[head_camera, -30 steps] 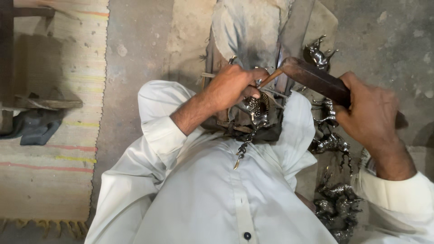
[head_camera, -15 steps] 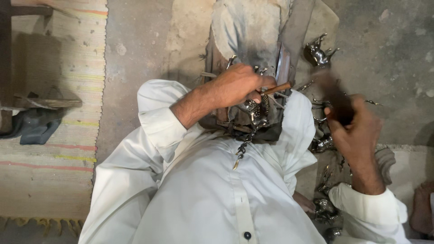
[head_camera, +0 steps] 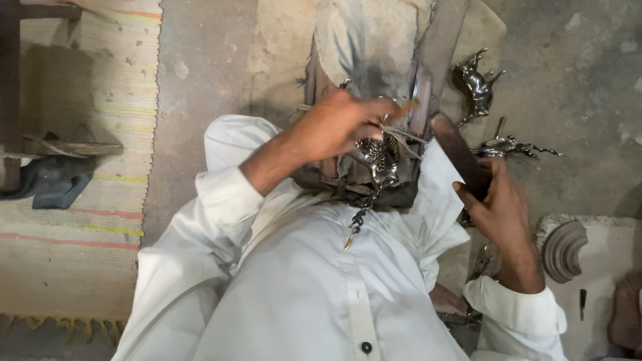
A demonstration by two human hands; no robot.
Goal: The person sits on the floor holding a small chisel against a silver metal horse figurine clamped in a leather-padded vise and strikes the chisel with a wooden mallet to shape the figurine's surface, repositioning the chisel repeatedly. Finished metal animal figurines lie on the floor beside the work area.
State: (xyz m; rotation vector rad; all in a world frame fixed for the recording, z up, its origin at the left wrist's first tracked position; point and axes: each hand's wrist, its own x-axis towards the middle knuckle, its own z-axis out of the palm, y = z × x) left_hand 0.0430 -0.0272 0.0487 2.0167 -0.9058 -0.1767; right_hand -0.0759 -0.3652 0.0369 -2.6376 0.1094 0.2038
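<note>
My left hand (head_camera: 338,124) is closed around a thin wooden-handled tool whose tip rests on a shiny metal figurine (head_camera: 378,157) clamped on a dark work block (head_camera: 348,180) in front of my chest. My right hand (head_camera: 498,210) grips a dark wooden mallet (head_camera: 458,150), raised and tilted just right of the figurine. A twisted metal rod (head_camera: 354,224) hangs down from the figurine over my white shirt.
Finished metal animal figurines lie on the floor at the right, one (head_camera: 476,83) rearing, another (head_camera: 511,146) stretched out. A striped mat (head_camera: 80,200) and dark cloth (head_camera: 57,184) lie left. A ridged round object (head_camera: 565,247) sits at the right on a pale cushion.
My right hand has swung the mallet from high at the right, down low, then back up toward the figurine. The left hand has stayed on the tool, shifting slightly.
</note>
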